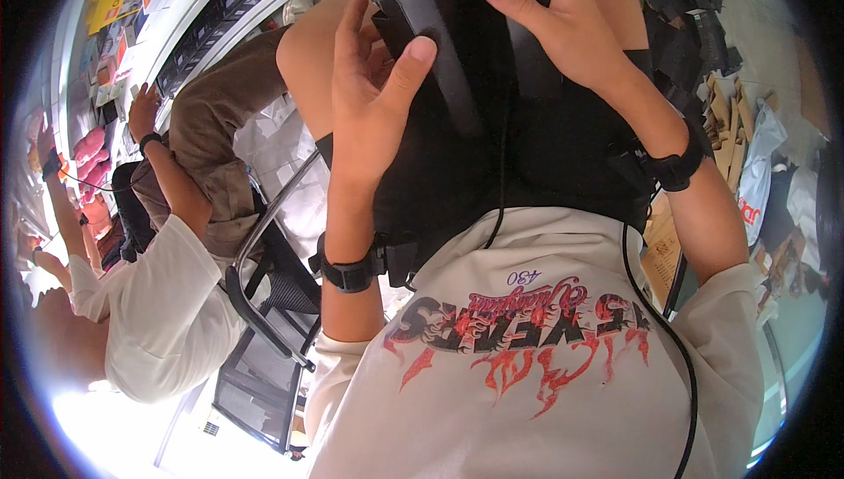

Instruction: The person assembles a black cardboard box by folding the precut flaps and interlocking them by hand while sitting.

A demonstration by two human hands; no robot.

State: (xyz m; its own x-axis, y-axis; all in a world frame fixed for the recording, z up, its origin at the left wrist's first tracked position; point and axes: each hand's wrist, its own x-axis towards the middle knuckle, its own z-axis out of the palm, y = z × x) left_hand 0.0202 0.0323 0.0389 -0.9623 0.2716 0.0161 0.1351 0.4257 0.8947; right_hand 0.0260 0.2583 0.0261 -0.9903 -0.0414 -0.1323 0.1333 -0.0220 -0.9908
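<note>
My left hand (374, 83) pinches a small black clip-like part against a long black bar (440, 48) that slants down from the top edge; the thumb presses on the bar's side. My right hand (567, 26) grips a second black flat panel (532, 61) just right of the bar, with the thumb laid across its face and the fingers hidden behind it. Both pieces sit over my dark lap (492, 163). Each wrist wears a black band. A thin black cable (501, 206) runs down over my white printed shirt (527, 373).
To my left a person in a white top and brown trousers (220, 119) sits by a black mesh chair (264, 303). Black trays (211, 26) stand on a white surface at the upper left. Black parts and cardboard pieces (721, 110) lie at the right.
</note>
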